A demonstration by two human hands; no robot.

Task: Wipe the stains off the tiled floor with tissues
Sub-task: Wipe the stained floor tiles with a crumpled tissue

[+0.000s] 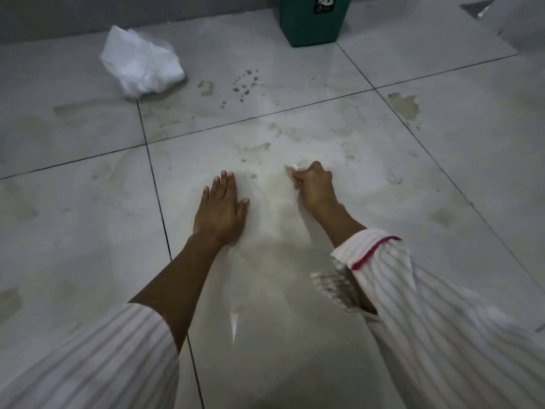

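My right hand [316, 185] is fisted around a soiled, brownish wad of tissue [292, 171] and presses it onto the pale tiled floor [295, 320]. Only a small corner of the tissue shows past my fingers. My left hand [221, 206] lies flat on the same tile, palm down, fingers together, holding nothing. Brown stains mark the floor: a smear [258, 149] just beyond my hands, a scatter of drops [244, 84] farther off, and a large blotch [405, 106] at the right.
A crumpled white plastic pack of tissues [141, 64] lies at the far left near the wall. A green bin [314, 19] stands at the far centre against the wall. Fainter stains [73, 109] spread over the left tiles.
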